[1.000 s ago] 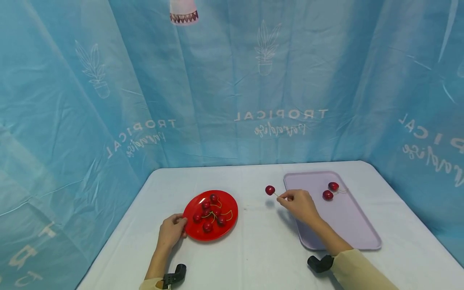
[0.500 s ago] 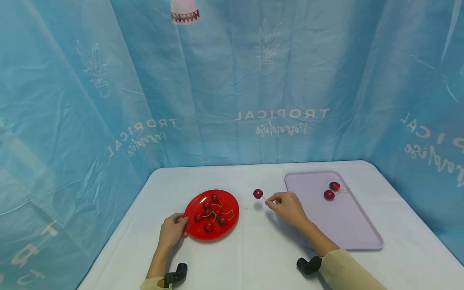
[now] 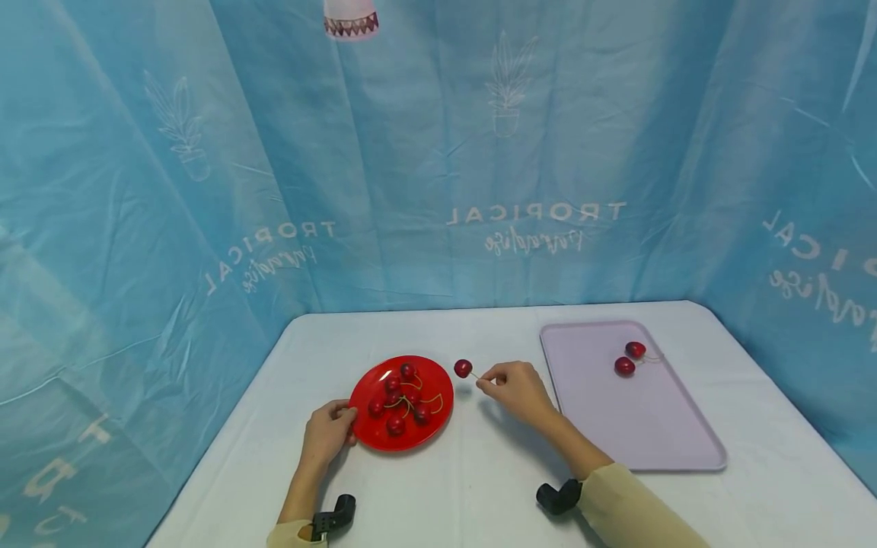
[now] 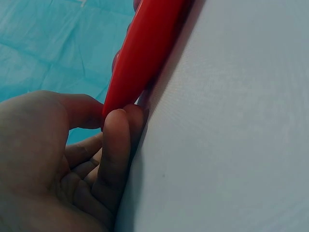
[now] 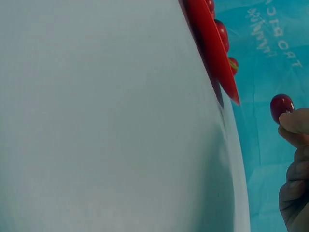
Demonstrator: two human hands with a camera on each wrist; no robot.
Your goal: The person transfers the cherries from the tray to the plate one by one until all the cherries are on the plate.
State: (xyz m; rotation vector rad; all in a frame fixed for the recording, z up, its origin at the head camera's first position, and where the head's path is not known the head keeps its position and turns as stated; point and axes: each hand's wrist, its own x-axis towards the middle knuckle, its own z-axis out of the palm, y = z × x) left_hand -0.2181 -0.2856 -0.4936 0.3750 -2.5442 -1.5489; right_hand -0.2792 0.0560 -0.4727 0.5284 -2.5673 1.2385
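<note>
My right hand (image 3: 515,392) pinches a dark red cherry (image 3: 463,368) by its thin stem, holding it above the table just right of the red plate (image 3: 438,426). In the right wrist view the same cherry (image 5: 281,107) shows beyond the thumb and forefinger. My left hand (image 3: 326,434) grips the plate's left rim. Thumb on top and fingers under the edge, that hold shows closely on the plate (image 4: 145,53) in the left wrist view. Several stemmed cherries (image 3: 395,425) lie on the plate, some stems crossing.
A pale purple tray (image 3: 658,426) lies to the right on the white-covered table (image 3: 479,487). Two cherries (image 3: 624,367) with stems rest near its far right side. A blue printed curtain (image 3: 411,152) stands behind and at both sides.
My right hand has carried the cherry leftward, from the tray's left edge to close beside the plate. The left hand keeps its grip on the plate.
</note>
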